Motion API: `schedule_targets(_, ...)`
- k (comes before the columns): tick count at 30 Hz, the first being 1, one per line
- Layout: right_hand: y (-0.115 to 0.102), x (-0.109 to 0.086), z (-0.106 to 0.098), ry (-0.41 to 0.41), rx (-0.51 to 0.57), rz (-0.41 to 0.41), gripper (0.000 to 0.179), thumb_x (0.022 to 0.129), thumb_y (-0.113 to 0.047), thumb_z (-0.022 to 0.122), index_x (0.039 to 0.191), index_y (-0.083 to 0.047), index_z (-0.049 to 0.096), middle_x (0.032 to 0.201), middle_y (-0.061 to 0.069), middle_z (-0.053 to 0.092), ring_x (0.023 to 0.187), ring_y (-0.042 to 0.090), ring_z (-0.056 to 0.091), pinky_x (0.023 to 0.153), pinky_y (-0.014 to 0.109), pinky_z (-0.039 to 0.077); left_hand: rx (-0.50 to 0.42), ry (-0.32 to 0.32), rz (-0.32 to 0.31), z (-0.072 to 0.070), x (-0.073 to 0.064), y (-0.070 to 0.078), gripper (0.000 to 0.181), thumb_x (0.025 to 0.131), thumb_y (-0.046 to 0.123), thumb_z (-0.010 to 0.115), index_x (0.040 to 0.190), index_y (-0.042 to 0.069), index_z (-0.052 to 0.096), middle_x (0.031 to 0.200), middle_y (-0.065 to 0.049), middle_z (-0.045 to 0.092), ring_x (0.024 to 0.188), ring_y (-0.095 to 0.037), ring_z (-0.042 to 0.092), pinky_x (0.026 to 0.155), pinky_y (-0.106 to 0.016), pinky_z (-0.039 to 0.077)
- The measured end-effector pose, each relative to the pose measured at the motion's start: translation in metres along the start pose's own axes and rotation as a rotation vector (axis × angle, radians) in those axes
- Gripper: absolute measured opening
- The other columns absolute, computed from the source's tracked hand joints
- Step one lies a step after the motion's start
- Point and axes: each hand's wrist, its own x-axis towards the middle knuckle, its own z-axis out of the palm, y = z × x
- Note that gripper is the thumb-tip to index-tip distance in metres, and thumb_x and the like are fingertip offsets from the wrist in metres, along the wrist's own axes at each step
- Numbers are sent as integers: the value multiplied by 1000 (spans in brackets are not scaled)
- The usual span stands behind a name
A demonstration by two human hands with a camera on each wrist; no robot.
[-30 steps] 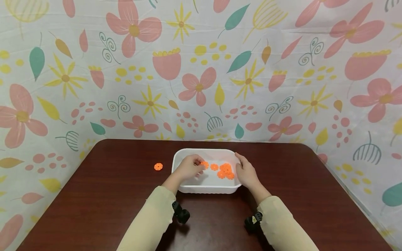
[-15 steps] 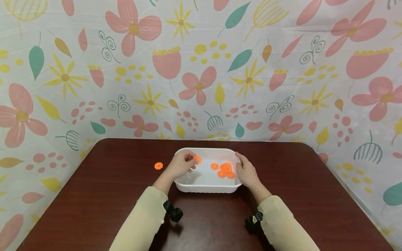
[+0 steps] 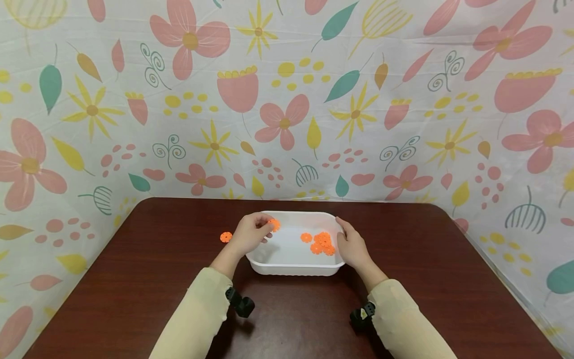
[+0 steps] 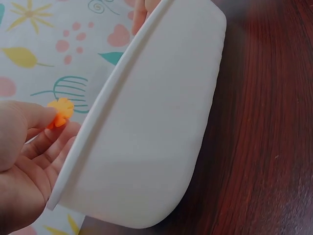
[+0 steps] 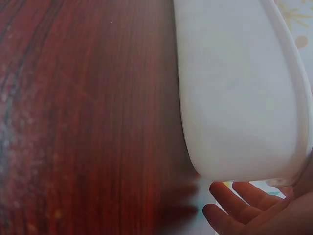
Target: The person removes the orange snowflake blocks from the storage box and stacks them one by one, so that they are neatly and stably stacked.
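Observation:
My left hand (image 3: 252, 232) pinches an orange notched disc (image 3: 274, 225) between thumb and fingertips, over the left end of a white plastic tub (image 3: 296, 269). In the left wrist view this disc (image 4: 61, 112) shows its notched edge, just beyond the tub's rim. The right hand (image 3: 353, 245) holds the tub's right end at the rim. Its fingers lie along the outside in the right wrist view, where the thumb is hidden. Inside the tub, several more orange discs (image 3: 323, 242) lie piled at the right, with a single disc (image 3: 306, 238) beside them.
Left of the tub, another orange disc (image 3: 226, 237) lies on the dark reddish-brown table (image 3: 134, 284), close to the left wrist. Behind the table's far edge hangs a flower-patterned cloth (image 3: 287, 164). Each wrist wears a small black camera.
From low inside the tub, the left hand has moved left and slightly away with the orange disc, towards the tub's left rim. The right hand and the tub stay nearly still.

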Motion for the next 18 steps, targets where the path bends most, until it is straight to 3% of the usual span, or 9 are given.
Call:
schedule_targets(11,-2,0,-1,-9,-3,17,49,99,-15,32,148,-11,30,149,19,34,138,36,33,110,53,30,-26,45,-29,-10,-3,-2,20,94,12,58,111,4,65,91,-13,65,76,-17,65,67,-31,57)
schedule_targets(18,-2,0,-1,-9,-9,20,49,99,-15,32,148,-11,30,150,19,34,138,35,32,111,53,29,-55,74,-47,-17,-4,-7,21,95,13,56,112,4,63,93,-14,65,86,-34,66,67,-30,57)
